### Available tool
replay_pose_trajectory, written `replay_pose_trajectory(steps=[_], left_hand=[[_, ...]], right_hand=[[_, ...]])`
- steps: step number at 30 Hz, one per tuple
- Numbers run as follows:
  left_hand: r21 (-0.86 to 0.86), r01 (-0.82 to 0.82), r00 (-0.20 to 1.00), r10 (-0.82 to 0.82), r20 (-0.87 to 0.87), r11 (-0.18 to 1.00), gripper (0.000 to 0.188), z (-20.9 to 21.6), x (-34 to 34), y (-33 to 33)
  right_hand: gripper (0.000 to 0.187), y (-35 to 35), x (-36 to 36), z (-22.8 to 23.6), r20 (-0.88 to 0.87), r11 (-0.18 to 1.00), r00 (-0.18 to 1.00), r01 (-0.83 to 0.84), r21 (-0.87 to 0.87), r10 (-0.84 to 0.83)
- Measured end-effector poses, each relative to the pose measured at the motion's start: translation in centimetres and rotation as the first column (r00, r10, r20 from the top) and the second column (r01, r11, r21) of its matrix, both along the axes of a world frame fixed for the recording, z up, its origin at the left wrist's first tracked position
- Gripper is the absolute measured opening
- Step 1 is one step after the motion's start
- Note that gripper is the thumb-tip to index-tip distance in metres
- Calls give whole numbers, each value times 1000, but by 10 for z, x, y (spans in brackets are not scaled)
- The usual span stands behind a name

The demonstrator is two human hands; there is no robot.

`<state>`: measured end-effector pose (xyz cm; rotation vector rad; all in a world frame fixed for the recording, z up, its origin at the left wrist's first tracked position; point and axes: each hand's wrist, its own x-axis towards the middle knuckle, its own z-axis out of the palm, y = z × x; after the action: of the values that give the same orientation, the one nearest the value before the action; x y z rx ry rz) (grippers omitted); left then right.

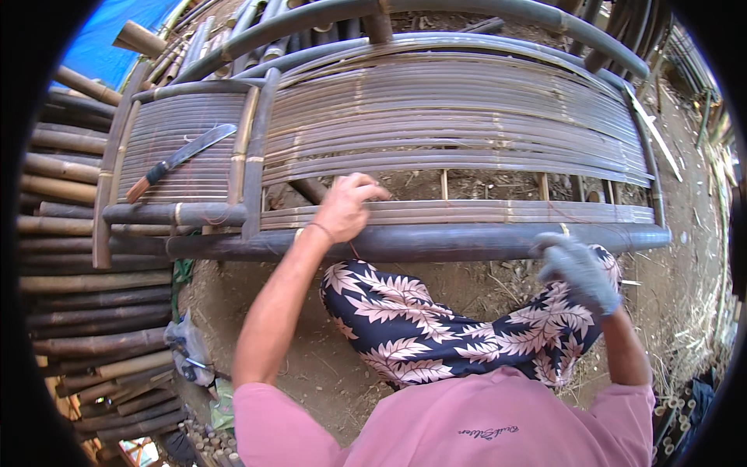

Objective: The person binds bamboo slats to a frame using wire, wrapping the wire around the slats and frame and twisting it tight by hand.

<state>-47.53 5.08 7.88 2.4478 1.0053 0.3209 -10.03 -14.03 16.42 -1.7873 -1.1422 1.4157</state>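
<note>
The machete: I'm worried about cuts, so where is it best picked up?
Probably by its wooden handle, coming from the person's near left side: the machete lies flat across the slats, handle nearest that corner, blade slanting away.

"Item one?"
"Shirt [459,412], pink, short-sleeved; small dark script lettering [488,431] on the cloth."
"Item two?"
"Trousers [412,319], navy or near black, printed with large pale-pink leaves, loose cut."
"Right hand [574,268]?"
"Glove [587,282], one, grey, fabric, covering the fingers."
"Left hand [347,208]?"
"Bare; thin reddish band [320,228] around the wrist."
</note>
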Motion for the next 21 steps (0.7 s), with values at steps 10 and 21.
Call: replay_pose_trajectory(steps=[10,21], left_hand=[[162,269,773,-113,-624,949,16,6,-38,-2],[-124,-165,986,167,7,978,10,74,85,-17]], right_hand=[[26,11,242,-34,837,783,252,-301,545,-486],[71,144,-101,-74,-81,763,864,-391,514,497]])
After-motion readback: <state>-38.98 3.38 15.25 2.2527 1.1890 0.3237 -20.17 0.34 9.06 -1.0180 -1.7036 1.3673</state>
